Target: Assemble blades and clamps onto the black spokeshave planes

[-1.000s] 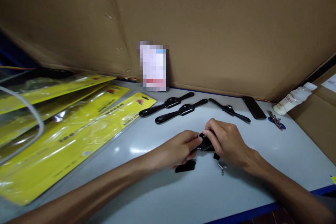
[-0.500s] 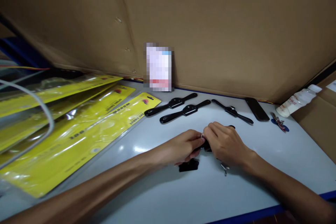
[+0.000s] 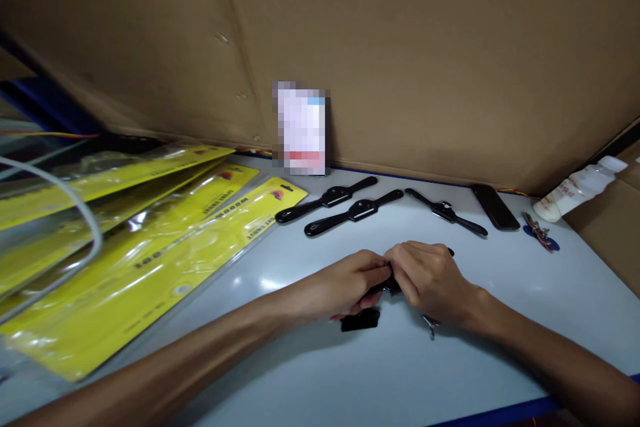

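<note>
Both my hands meet over a black spokeshave tool (image 3: pixel 391 285) low above the white table (image 3: pixel 310 367). My left hand (image 3: pixel 350 283) grips its near end and my right hand (image 3: pixel 425 280) covers the rest, fingers pinched at its middle. Most of the tool is hidden under my fingers. A small black flat piece (image 3: pixel 360 320) lies on the table just under my left hand. A small metal wing screw (image 3: pixel 431 327) lies beside my right wrist.
Three more black spokeshaves (image 3: pixel 326 199) (image 3: pixel 353 212) (image 3: pixel 446 212) lie in a row behind my hands. Yellow blister packs (image 3: pixel 150 260) are stacked at the left. A black phone (image 3: pixel 496 207), keys (image 3: pixel 541 235) and a white bottle (image 3: pixel 580 188) lie at the right, against cardboard walls (image 3: pixel 425 60).
My hands have closed further over the tool and lowered it slightly toward the table. The view shifted a little.
</note>
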`<state>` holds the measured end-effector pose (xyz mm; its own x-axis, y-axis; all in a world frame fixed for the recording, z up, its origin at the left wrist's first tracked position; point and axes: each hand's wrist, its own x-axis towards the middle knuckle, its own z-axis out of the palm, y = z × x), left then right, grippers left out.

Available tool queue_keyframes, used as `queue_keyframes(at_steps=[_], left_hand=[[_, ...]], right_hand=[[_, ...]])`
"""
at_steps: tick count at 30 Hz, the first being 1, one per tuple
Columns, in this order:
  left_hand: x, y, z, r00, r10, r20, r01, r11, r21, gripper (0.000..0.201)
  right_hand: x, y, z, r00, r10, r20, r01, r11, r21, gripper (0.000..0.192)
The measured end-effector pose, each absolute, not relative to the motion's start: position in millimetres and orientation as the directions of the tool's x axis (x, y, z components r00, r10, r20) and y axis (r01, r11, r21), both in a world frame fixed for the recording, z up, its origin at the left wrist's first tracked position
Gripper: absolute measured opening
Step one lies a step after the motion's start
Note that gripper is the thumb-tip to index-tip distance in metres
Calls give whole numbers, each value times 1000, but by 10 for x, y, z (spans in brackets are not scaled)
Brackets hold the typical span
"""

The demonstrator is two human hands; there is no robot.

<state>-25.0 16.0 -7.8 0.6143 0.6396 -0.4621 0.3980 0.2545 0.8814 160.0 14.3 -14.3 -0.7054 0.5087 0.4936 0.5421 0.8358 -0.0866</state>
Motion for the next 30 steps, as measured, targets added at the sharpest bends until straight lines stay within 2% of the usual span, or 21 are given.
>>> queue_keyframes(at_steps=[4, 7, 10, 14, 17, 22, 30], left_hand=[[-265, 163, -38, 608, 634, -478, 401, 275, 874, 36], [-279, 171, -18, 624, 612, -486, 391, 294, 872, 41], [-289, 177, -7, 633, 596, -495, 386, 311, 868, 42], [-298, 178, -2, 619, 588, -520, 399, 336, 854, 34], [-303, 183, -23, 641, 574, -510, 395, 323, 860, 30], [-310, 186, -61, 690, 563, -455, 382, 251, 889, 36], [-298, 155, -28, 681, 556, -477, 421, 235, 876, 42]], right_hand=[[1703, 175, -19, -619, 564, 546, 474, 823, -313, 19], [1813, 198, 85, -595, 580, 557, 445, 814, -373, 14], [1886, 208, 125, -661, 550, 510, 407, 834, -371, 16], [1896, 211, 98, -711, 499, 496, 344, 861, -374, 20], [1882, 212, 75, -719, 486, 497, 355, 871, -340, 18], [1858, 193, 41, -717, 472, 513, 381, 882, -278, 15], [1734, 112, -71, -681, 484, 549, 457, 867, -198, 21]])
